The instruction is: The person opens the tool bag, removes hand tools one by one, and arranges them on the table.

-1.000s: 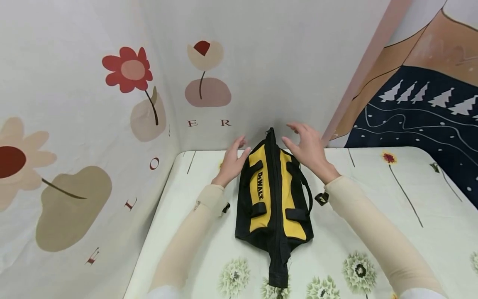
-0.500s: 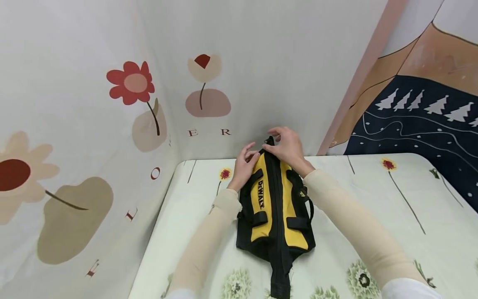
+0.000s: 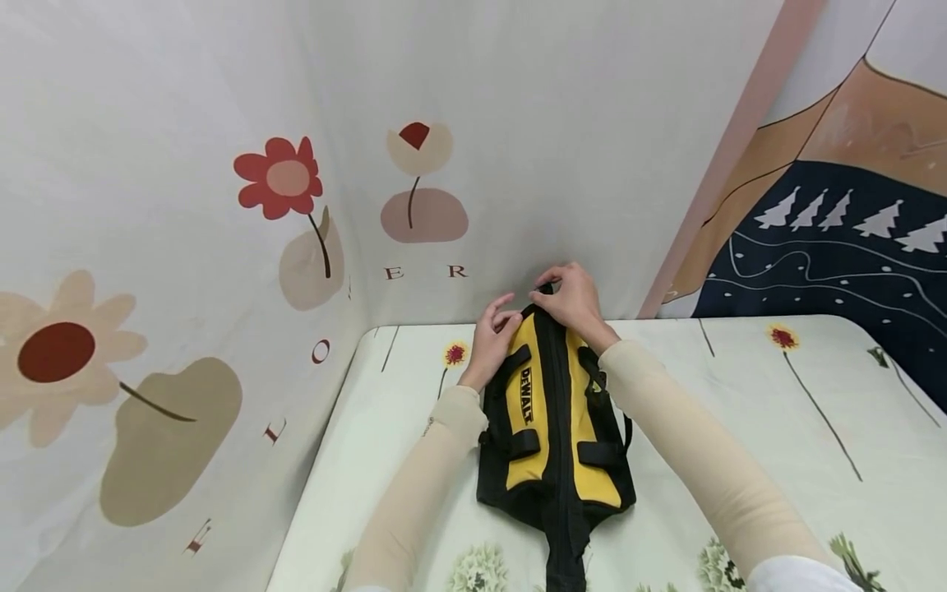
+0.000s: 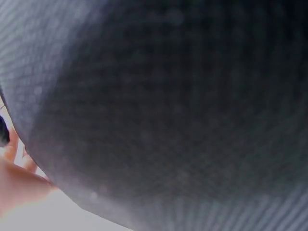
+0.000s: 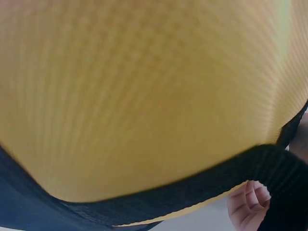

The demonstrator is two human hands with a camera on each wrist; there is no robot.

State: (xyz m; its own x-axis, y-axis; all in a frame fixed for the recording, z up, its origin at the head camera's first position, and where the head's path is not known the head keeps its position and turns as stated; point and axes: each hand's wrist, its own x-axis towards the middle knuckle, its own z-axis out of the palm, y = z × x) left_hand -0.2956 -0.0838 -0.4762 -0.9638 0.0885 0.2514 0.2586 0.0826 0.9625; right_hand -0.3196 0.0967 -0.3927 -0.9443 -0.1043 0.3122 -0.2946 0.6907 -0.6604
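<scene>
A black and yellow DeWalt tool bag (image 3: 527, 411) lies lengthwise on the table, its long black zipper (image 3: 560, 395) running down the middle. At the bag's far end my right hand (image 3: 573, 302) pinches the zipper's black end between thumb and fingers; the pull itself is hidden. My left hand (image 3: 490, 341) grips the bag's far left edge with bent fingers. Dark mesh fabric (image 4: 168, 106) fills most of the left wrist view. Yellow bag fabric (image 5: 144, 106) fills the right wrist view, with curled fingers (image 5: 248, 204) showing past a black strap (image 5: 281, 183).
The bag's far end is close to a pale printed wall (image 3: 503, 164). Another printed wall (image 3: 185, 271) rises along the left edge. A white flower-patterned cloth (image 3: 740, 411) covers the table. Black carry loops (image 3: 525, 444) stick up from the bag's yellow sides.
Both hands have come in from beside the bag to its far end. My right hand has closed on the zipper's end, and my left has taken hold of the far left edge.
</scene>
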